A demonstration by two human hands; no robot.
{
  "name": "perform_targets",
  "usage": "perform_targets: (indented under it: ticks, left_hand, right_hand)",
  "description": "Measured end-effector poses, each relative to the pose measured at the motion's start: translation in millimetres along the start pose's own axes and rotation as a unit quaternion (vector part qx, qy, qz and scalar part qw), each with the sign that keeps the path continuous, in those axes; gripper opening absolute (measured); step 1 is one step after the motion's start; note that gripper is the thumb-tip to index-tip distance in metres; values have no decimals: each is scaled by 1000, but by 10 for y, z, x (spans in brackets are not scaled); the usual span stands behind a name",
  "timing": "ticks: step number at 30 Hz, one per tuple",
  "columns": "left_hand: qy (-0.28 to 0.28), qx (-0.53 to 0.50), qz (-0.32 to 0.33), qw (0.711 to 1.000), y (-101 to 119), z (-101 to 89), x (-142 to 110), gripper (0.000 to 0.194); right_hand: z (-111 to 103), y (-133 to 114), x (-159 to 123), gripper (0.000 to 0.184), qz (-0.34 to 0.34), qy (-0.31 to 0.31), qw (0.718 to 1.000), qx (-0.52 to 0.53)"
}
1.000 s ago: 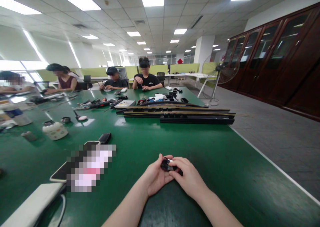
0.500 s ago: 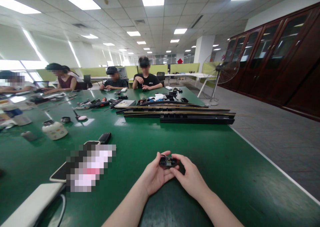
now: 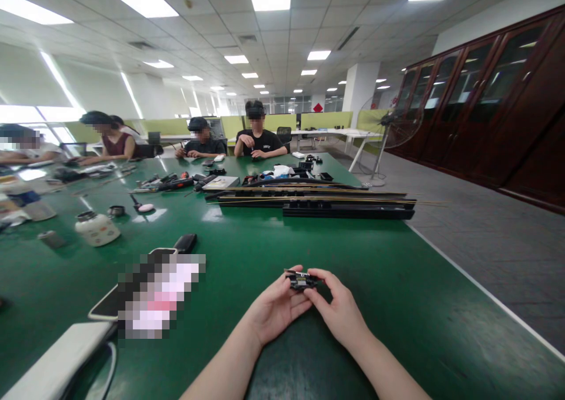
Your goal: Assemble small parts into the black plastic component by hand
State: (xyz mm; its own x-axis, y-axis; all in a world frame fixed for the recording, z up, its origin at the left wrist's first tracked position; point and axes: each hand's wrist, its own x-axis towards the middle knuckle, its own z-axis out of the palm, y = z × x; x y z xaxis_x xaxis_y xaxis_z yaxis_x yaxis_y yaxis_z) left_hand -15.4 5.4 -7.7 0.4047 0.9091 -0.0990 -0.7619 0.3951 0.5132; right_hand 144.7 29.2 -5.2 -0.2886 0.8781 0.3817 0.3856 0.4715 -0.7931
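Note:
A small black part with an open, detailed inner side [image 3: 301, 280] is held above the green table between both hands. Its exact kind is too small to tell. My left hand [image 3: 276, 309] cradles it from the left and below, palm up, thumb on its near left edge. My right hand [image 3: 338, 306] grips its right end between thumb and fingers. The fingertips behind the part are partly hidden.
Long black rails with thin brass-coloured rods [image 3: 344, 206] lie across the table [image 3: 212, 359] ahead. At left are a phone [image 3: 145, 282], a white box-like device [image 3: 57, 359] with a cable and a white jar [image 3: 97, 229]. Co-workers [image 3: 260, 141] sit at the far side.
The black part has been tilted in my fingers, and its inner side shows at a different angle. Both hands have shifted only slightly.

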Motion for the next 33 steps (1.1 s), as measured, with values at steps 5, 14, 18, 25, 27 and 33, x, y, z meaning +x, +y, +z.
perform_targets:
  ticks: [5, 14, 18, 25, 27, 33]
  left_hand:
    - [-22, 18, 19, 999, -9, -25, -17, 46]
    - [10, 57, 12, 998, -41, 30, -7, 55]
    - [23, 80, 0, 996, -58, 23, -5, 62]
    - [49, 94, -7, 994, -71, 12, 5, 64]
    - [50, 92, -5, 995, -73, 11, 6, 67]
    - [42, 97, -6, 994, -77, 11, 4, 74]
  right_hand:
    - [6, 11, -1, 26, 14, 0, 1000, 13]
    - [-8, -61, -14, 26, 19, -33, 998, 55]
    - [2, -87, -31, 27, 23, -52, 997, 57]
    - [2, -95, -35, 28, -7, -46, 998, 29]
    - [-2, -105, -31, 27, -30, -40, 999, 19]
    - [-15, -117, -24, 26, -37, -28, 999, -2]
